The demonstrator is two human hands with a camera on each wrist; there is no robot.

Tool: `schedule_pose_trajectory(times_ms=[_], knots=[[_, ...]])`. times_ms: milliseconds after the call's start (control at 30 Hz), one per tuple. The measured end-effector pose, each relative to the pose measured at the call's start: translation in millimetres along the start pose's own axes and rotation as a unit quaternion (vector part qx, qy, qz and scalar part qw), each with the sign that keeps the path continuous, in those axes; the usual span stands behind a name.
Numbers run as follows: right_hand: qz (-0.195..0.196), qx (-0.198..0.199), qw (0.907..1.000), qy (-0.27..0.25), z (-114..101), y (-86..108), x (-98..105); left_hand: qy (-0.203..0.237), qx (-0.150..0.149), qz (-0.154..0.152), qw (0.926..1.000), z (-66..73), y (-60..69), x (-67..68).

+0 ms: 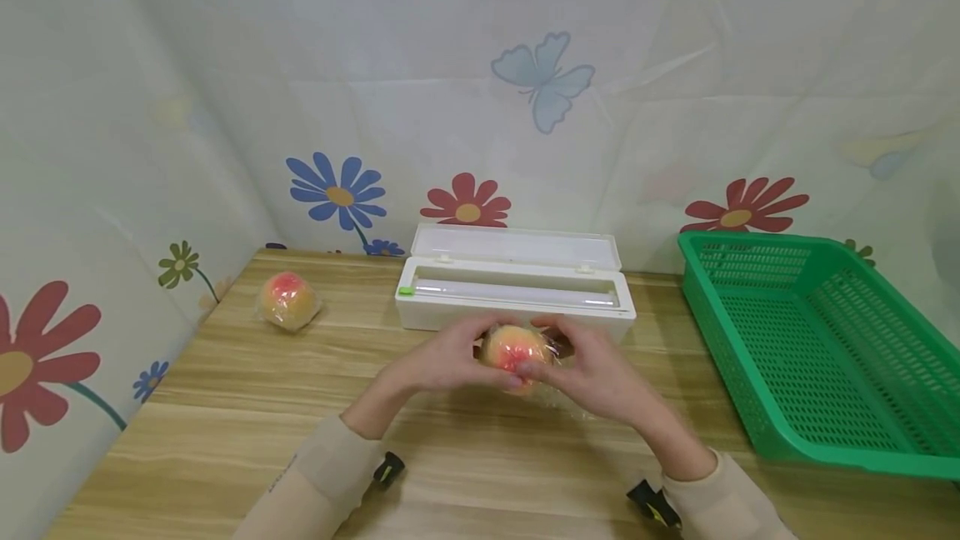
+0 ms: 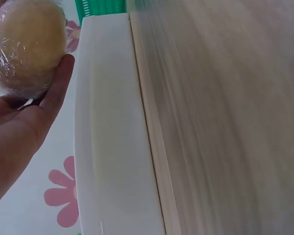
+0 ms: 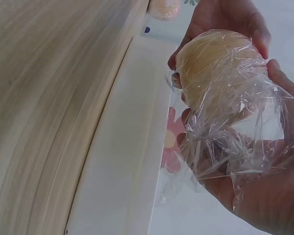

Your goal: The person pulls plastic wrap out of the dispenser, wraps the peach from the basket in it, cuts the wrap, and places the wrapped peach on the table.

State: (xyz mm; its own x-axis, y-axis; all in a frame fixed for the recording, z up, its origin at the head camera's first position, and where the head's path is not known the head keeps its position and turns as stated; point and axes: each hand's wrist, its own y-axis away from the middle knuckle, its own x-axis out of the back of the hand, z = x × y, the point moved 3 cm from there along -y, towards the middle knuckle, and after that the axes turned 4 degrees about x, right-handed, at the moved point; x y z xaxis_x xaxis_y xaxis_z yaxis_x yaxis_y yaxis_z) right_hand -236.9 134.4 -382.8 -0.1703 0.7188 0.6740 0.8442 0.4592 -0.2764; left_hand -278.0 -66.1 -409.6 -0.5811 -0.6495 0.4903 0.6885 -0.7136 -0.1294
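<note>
Both hands hold a yellow and pink peach (image 1: 516, 346) just in front of a white film box. My left hand (image 1: 456, 357) curls round its left side, thumb across the front. From the right, my right hand (image 1: 596, 369) grips it, its thumb on the pink part. Clear cling film (image 3: 235, 137) covers the peach; in the right wrist view a loose, crumpled bunch of it lies over the right palm. The left wrist view shows film stretched smooth over the peach's yellow side. Behind the hands, the cling film dispenser (image 1: 517, 319) has its lid raised and a roll (image 1: 517, 292) inside.
Another film-wrapped peach (image 1: 288, 302) sits on the wooden table (image 1: 225, 407) at the back left. A green plastic basket (image 1: 738, 373) stands at the right. A flower-printed cloth (image 1: 390, 90) hangs behind the table and along its left side.
</note>
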Motion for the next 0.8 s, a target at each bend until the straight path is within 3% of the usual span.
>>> schedule_pose_trajectory(times_ms=[167,300,633,800], knots=[[-0.002,0.004,1.0,-0.005,-1.3,0.2,-0.8,-0.027,0.002,-0.024,0.9993,2.9,1.7,-2.6],[0.006,0.016,0.9998,-0.005,-3.1,0.1,0.2,-0.038,0.0,-0.023,0.999,4.5,2.7,-3.4],[0.015,0.007,0.9998,0.006,3.3,0.1,1.0,-0.002,-0.004,-0.038,0.9993,-2.9,2.7,0.4],[0.013,0.013,0.9997,0.017,4.4,-0.7,0.8,-0.015,0.015,-0.02,0.9996,-1.9,3.5,2.9]])
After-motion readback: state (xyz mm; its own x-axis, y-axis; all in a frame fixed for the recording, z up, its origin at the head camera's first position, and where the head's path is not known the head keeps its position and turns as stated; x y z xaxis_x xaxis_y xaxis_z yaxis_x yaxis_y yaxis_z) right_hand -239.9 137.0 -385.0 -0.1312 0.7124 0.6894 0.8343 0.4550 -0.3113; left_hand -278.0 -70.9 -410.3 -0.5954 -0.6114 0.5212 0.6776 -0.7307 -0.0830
